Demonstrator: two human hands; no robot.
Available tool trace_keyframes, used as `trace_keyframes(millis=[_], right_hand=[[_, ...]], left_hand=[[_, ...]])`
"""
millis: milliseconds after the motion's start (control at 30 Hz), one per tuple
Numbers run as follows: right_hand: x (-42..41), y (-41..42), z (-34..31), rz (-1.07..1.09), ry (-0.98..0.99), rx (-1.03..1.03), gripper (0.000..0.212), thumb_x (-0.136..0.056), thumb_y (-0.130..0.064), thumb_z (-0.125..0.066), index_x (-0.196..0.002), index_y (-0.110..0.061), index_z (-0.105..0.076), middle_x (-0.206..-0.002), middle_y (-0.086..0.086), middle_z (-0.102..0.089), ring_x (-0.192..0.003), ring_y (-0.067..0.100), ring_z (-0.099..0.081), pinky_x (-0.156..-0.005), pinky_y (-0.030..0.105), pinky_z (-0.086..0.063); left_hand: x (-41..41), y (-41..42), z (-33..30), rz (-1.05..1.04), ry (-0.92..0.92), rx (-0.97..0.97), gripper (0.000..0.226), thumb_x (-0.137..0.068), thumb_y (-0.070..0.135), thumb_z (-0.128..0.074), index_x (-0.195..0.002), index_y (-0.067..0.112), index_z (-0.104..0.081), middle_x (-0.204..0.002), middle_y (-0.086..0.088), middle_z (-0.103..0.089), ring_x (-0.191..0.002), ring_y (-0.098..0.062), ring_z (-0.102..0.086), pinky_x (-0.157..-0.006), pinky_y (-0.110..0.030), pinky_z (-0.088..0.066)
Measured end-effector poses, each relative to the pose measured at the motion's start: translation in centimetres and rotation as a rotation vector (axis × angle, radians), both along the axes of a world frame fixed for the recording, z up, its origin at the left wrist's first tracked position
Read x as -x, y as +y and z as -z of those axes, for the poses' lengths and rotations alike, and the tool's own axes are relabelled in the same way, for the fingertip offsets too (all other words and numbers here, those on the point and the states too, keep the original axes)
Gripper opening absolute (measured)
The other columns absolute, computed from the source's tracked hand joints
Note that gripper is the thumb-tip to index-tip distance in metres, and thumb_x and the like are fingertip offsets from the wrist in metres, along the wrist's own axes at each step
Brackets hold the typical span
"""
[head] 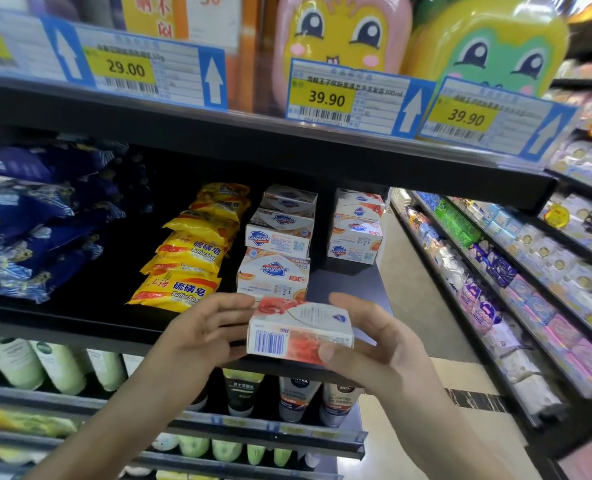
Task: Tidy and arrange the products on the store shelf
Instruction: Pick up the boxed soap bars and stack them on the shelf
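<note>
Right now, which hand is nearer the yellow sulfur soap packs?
Left. The left hand is just below-right of the sulfur soap packs; the right hand is farther right, across the soap box.

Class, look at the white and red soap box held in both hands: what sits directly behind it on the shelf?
Behind the white and red soap box stands a stack of white Safeguard soap boxes on the black shelf. The held box covers the stack's base.

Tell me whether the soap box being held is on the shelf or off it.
Off it. Left hand and right hand hold the soap box in front of the shelf edge.
</note>
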State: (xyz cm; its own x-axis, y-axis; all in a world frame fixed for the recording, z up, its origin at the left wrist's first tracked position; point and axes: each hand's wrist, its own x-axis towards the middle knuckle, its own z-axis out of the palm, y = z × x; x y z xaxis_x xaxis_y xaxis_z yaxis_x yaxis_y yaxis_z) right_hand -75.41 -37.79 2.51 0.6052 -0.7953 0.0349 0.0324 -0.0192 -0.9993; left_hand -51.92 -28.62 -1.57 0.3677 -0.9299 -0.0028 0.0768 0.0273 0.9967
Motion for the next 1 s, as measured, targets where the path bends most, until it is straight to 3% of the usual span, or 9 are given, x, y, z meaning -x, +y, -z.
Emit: trace_keyframes(millis=[100,167,233,367,633,800,867,933,1000], right_hand=[[-0.2,0.5,0.2,-0.013,-0.041,0.142,0.058,-0.069,-0.025,-0.084,-0.121,-0.043,-0.065,-0.120,-0.004,-0.075,-0.108,0.022,-0.071,-0.081,0.032,-0.059],[-0.4,0.7,0.4,-0.028,-0.026,0.228,0.060,-0.074,-0.015,-0.081,-0.123,-0.044,-0.062,-0.123,-0.005,-0.073,-0.113,0.016,-0.069,-0.080,0.026,-0.058],[-0.5,0.8,0.8,-0.039,0.000,0.291,0.063,-0.077,-0.008,-0.076,-0.127,-0.043,-0.059,-0.124,-0.003,-0.071,-0.116,0.018,-0.066,-0.080,0.025,-0.057],[-0.6,0.9,1.4,-0.063,0.004,0.286,0.067,-0.076,-0.005,-0.075,-0.128,-0.043,-0.058,-0.128,0.005,-0.066,-0.116,0.023,-0.066,-0.080,0.027,-0.057],[-0.5,0.8,1.4,-0.096,0.050,0.298,0.075,-0.079,-0.010,-0.075,-0.135,-0.051,-0.048,-0.130,-0.005,-0.066,-0.118,0.022,-0.065,-0.084,0.028,-0.056],[-1.0,1.0,0.0,0.043,0.089,0.142,0.061,-0.075,-0.049,-0.082,-0.130,-0.050,-0.055,-0.121,-0.027,-0.064,-0.101,0.010,-0.072,-0.074,0.026,-0.060],[-1.7,0.0,-0.6,0.102,0.204,0.000,0.041,-0.088,-0.050,-0.077,-0.125,-0.041,-0.063,-0.114,-0.016,-0.072,-0.087,0.013,-0.074,-0.072,0.034,-0.063],[-1.7,0.1,-1.2,-0.038,0.255,-0.107,0.019,-0.103,-0.033,-0.061,-0.117,-0.024,-0.070,-0.111,0.004,-0.077,-0.072,0.020,-0.070,-0.072,0.039,-0.063],[-1.7,0.0,-1.5,-0.033,0.209,-0.234,0.034,-0.106,-0.036,-0.054,-0.090,-0.013,-0.074,-0.076,0.008,-0.078,-0.062,0.025,-0.066,-0.058,0.027,-0.059]], left_hand=[[0.3,-0.2,-0.7,0.006,0.032,-0.109,0.027,-0.105,0.022,-0.056,-0.103,0.032,-0.081,-0.105,-0.004,-0.081,-0.099,-0.022,-0.078,-0.073,-0.031,-0.065],[0.5,-0.4,-1.3,0.006,0.124,-0.138,0.022,-0.086,0.049,-0.069,-0.093,0.033,-0.083,-0.093,-0.004,-0.082,-0.092,-0.026,-0.080,-0.068,-0.036,-0.065],[0.7,-0.5,-1.5,0.050,0.144,-0.147,0.034,-0.071,0.057,-0.084,-0.094,0.031,-0.083,-0.098,-0.008,-0.081,-0.093,-0.026,-0.079,-0.073,-0.040,-0.066],[1.1,0.5,-1.9,0.168,0.014,-0.126,0.045,-0.081,0.053,-0.082,-0.117,0.028,-0.076,-0.117,-0.004,-0.078,-0.111,-0.020,-0.074,-0.089,-0.034,-0.063],[1.5,0.9,-2.5,0.097,0.002,-0.081,0.052,-0.078,0.035,-0.075,-0.127,0.018,-0.067,-0.114,-0.005,-0.079,-0.108,-0.021,-0.076,-0.095,-0.042,-0.059],[1.4,1.0,-2.5,0.075,-0.008,-0.014,0.050,-0.079,0.020,-0.077,-0.128,0.016,-0.065,-0.115,-0.008,-0.079,-0.105,-0.026,-0.077,-0.087,-0.033,-0.064],[1.3,1.1,-2.2,0.066,0.029,0.027,0.053,-0.078,0.015,-0.078,-0.129,0.014,-0.064,-0.117,-0.010,-0.078,-0.107,-0.028,-0.076,-0.087,-0.031,-0.063],[1.2,1.1,-1.9,0.076,0.039,0.068,0.052,-0.078,0.013,-0.079,-0.127,0.017,-0.064,-0.119,-0.009,-0.077,-0.109,-0.027,-0.075,-0.084,-0.027,-0.062],[1.1,1.1,-1.7,0.091,0.009,0.099,0.046,-0.078,0.012,-0.079,-0.120,0.027,-0.067,-0.121,-0.007,-0.077,-0.111,-0.023,-0.074,-0.084,-0.023,-0.060]])
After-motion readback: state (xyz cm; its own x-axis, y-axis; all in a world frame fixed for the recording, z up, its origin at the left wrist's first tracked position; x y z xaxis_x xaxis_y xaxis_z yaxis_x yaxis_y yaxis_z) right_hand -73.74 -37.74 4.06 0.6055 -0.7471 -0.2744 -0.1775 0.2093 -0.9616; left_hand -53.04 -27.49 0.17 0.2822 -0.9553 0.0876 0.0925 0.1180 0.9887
